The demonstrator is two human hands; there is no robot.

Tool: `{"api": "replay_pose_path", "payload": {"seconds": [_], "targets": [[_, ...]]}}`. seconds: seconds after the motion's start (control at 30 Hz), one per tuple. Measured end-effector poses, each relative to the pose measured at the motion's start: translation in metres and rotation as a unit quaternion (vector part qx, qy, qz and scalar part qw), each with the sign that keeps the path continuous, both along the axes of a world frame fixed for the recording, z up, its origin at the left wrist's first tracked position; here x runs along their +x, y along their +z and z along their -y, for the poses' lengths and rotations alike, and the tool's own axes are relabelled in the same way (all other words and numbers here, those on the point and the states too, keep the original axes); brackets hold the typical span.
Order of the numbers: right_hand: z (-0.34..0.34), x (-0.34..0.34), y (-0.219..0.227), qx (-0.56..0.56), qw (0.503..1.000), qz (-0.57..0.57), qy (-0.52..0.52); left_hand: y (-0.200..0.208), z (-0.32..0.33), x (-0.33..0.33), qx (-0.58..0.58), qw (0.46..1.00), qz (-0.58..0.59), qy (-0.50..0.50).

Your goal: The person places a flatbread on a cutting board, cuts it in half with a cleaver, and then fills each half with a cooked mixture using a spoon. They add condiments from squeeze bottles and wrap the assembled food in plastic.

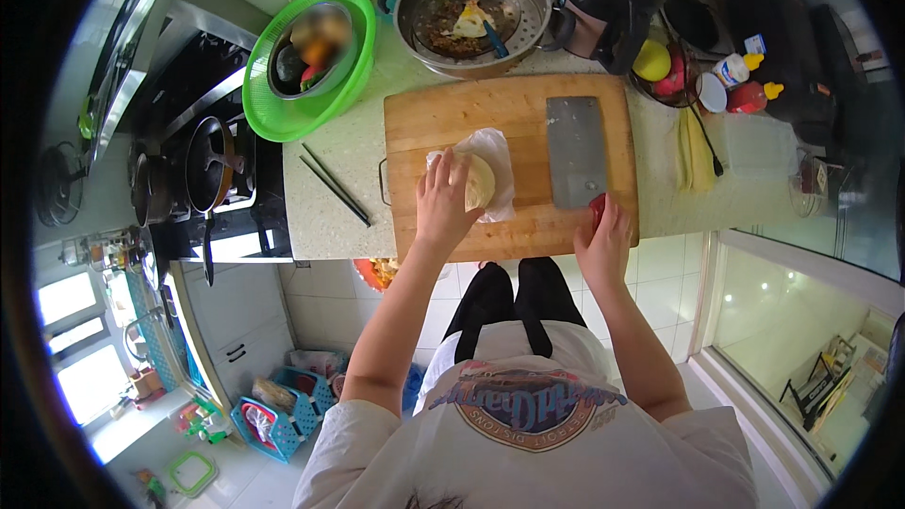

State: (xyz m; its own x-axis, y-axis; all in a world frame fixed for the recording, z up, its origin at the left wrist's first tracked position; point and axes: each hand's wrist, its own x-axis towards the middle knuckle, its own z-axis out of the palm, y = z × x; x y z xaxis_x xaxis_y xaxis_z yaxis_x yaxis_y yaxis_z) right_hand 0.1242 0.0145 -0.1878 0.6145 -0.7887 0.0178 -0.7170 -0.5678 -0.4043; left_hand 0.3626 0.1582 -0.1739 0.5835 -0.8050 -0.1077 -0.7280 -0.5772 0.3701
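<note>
A round, pale flatbread (pixel 481 183) lies on a sheet of white paper (pixel 498 153) on the wooden cutting board (pixel 528 123). My left hand (pixel 442 200) grips its left side, fingers over the top and thumb at the near edge. On the board's right part a cleaver (pixel 576 151) rests flat, its grey blade pointing away from me. My right hand (pixel 604 243) closes around the cleaver's red handle, which is partly covered by the fingers.
Behind the board stands a steel pan (pixel 471 66) holding a fried egg and a blue-handled utensil. A green basket (pixel 353 99) with a metal bowl is at the back left. Chopsticks (pixel 337 190) lie left of the board; a yellow cloth (pixel 695 155) and squeeze bottles (pixel 751 97) are right.
</note>
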Motion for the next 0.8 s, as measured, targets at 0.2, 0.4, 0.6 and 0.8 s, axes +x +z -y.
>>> {"api": "replay_pose_path", "payload": {"seconds": [0.2,0.4,0.6,0.8], "targets": [[0.024,0.006,-0.008,0.067,0.995,-0.012,-0.073,0.001,0.002,0.005,0.036,0.999,0.026,0.024],[0.052,-0.011,-0.002,0.489,0.834,0.195,-0.167,0.006,0.010,-0.005,0.062,0.994,0.037,0.087],[0.016,-0.027,0.034,0.571,0.751,0.294,-0.152,0.012,-0.010,0.016,0.058,0.998,-0.004,-0.020],[-0.011,-0.014,0.038,0.595,0.737,0.299,-0.119,0.008,-0.010,0.018,0.062,0.997,-0.039,0.017]]}}
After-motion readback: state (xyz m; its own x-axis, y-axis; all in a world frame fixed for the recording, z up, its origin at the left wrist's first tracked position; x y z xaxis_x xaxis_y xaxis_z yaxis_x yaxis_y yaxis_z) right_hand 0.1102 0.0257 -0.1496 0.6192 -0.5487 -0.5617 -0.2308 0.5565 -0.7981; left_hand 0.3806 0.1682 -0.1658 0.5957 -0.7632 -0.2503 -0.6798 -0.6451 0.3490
